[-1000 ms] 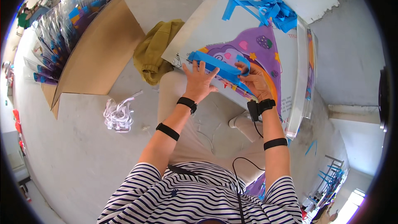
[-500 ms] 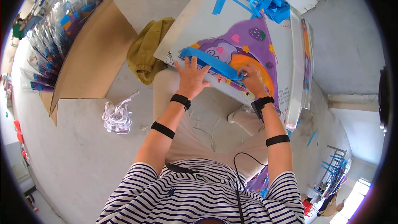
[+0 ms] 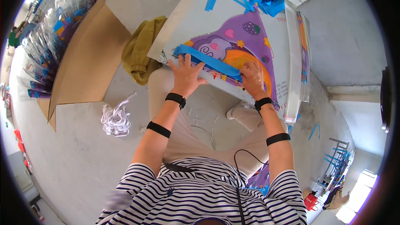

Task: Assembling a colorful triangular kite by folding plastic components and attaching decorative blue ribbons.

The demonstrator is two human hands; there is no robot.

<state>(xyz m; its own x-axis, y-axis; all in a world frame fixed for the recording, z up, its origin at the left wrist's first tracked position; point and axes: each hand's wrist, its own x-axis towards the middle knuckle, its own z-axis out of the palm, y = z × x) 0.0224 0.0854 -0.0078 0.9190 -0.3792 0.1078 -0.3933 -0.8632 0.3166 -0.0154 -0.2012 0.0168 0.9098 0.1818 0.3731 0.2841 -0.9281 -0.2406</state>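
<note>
Pressing a blue strip (image 3: 207,59) along the lower edge of the purple kite (image 3: 246,54) at twelve o'clock, the left hand (image 3: 185,75) lies flat, fingers spread, the right hand (image 3: 252,78) pinches the strip's end; smoothing it flat likely comes next.

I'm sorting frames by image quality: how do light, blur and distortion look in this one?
Head view: even daylight, hands and kite sharp; the left hand and right hand press a blue strip on the purple kite. Head view: fisheye bends the cardboard box edges near the rim, corners go black. Head view: glare blows out the lower right; a smeared patch sits on the striped shirt.
</note>
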